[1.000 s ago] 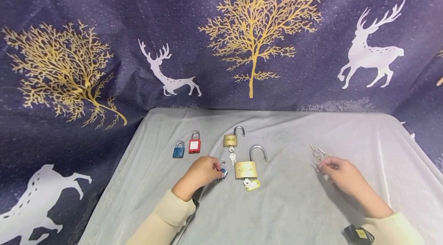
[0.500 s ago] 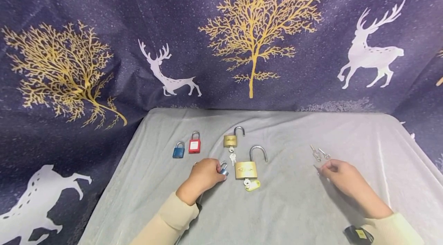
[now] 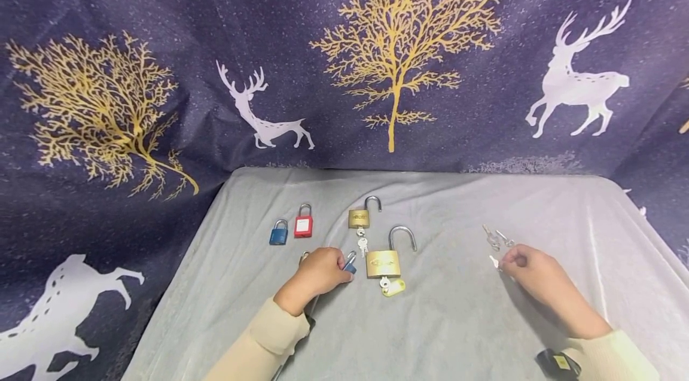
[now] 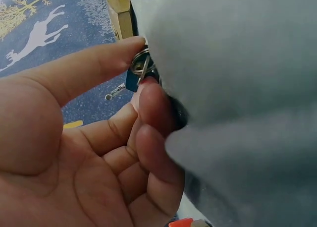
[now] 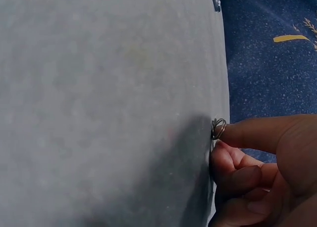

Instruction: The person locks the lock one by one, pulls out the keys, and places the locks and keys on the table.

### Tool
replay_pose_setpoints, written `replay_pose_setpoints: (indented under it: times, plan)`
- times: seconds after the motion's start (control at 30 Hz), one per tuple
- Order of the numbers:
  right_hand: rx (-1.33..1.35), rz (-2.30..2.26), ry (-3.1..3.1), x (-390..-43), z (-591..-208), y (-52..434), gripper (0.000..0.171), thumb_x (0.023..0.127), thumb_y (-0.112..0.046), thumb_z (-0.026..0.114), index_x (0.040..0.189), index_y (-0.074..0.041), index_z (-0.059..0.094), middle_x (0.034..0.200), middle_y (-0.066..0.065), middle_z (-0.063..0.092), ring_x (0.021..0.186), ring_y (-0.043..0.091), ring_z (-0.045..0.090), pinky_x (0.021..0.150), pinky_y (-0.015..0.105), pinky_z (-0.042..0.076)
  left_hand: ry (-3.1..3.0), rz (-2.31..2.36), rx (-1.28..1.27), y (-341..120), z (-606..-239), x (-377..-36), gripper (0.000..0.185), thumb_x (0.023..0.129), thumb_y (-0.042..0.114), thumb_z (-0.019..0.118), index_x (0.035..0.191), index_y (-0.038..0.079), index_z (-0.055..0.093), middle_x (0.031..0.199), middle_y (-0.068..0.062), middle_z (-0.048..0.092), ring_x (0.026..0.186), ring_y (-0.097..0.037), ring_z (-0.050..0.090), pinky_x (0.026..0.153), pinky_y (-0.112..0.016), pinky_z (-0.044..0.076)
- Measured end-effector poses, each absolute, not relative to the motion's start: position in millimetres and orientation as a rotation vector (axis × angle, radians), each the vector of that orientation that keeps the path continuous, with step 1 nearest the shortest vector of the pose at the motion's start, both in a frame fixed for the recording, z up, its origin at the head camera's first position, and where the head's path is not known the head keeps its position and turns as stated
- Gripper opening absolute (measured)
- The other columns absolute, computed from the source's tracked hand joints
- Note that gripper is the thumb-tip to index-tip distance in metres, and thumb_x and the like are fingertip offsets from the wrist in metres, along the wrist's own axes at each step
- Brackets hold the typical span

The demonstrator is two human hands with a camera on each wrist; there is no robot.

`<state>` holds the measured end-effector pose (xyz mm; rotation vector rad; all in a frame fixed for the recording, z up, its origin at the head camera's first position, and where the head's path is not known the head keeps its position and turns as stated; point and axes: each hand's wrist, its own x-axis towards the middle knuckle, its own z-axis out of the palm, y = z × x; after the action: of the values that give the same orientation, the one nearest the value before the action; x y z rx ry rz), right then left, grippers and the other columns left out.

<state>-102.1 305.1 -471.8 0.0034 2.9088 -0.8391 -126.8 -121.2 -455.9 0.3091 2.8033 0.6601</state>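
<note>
Head view, reading left to right: I see two padlocks at ten o'clock on the cloth [image 3: 463, 321] still closed, a blue one [image 3: 278, 232] and a red one [image 3: 304, 222], while both brass padlocks [image 3: 383, 262] stand open with keys in. My left hand [image 3: 319, 270] pinches the small blue padlock [image 3: 350, 262] at centre; my right hand [image 3: 530, 270] at three o'clock pinches a key [image 3: 493, 261]. Since a second ago, the bunch of keys [image 3: 496, 238] has left that hand and lies just beyond it.

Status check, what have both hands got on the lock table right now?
Left hand pinches small blue padlock on the grey cloth. Right hand pinches a small key. Large brass padlock lies open just right of the blue one, apart.
</note>
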Motion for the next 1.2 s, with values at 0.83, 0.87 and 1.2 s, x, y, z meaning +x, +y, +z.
replay_pose_setpoints:
  times: [0.83, 0.87, 1.2]
  plan:
    - [-0.153, -1.011, 2.995, -116, -434, 253, 0.021, 0.103, -0.026, 0.057, 0.103, -0.01, 0.069, 0.106, 0.018, 0.075, 0.099, 0.041, 0.071, 0.089, 0.061, 0.051, 2.678, 1.039, 0.362, -111, -431, -143, 0.029, 0.087, 0.024, 0.062, 0.066, 0.017, 0.044, 0.059, 0.009, 0.04, 0.051, -0.009, 0.041, 0.051, -0.025, 0.035]
    - [-0.158, -1.017, 2.99, -117, -433, 251, 0.02, 0.103, -0.026, 0.057, 0.102, -0.01, 0.068, 0.105, 0.017, 0.075, 0.099, 0.041, 0.071, 0.089, 0.061, 0.052, 2.672, 1.052, 0.362, -109, -430, -143, 0.029, 0.088, 0.024, 0.062, 0.066, 0.017, 0.044, 0.059, 0.009, 0.04, 0.051, -0.009, 0.041, 0.051, -0.025, 0.034]
    - [-0.219, -1.053, 2.979, -121, -422, 228, 0.016, 0.102, -0.025, 0.059, 0.099, -0.012, 0.067, 0.097, 0.011, 0.075, 0.094, 0.034, 0.072, 0.088, 0.057, 0.054, 2.578, 1.187, 0.381, -91, -421, -144, 0.025, 0.097, 0.022, 0.059, 0.075, 0.014, 0.049, 0.069, 0.001, 0.058, 0.061, -0.009, 0.054, 0.055, -0.023, 0.042]
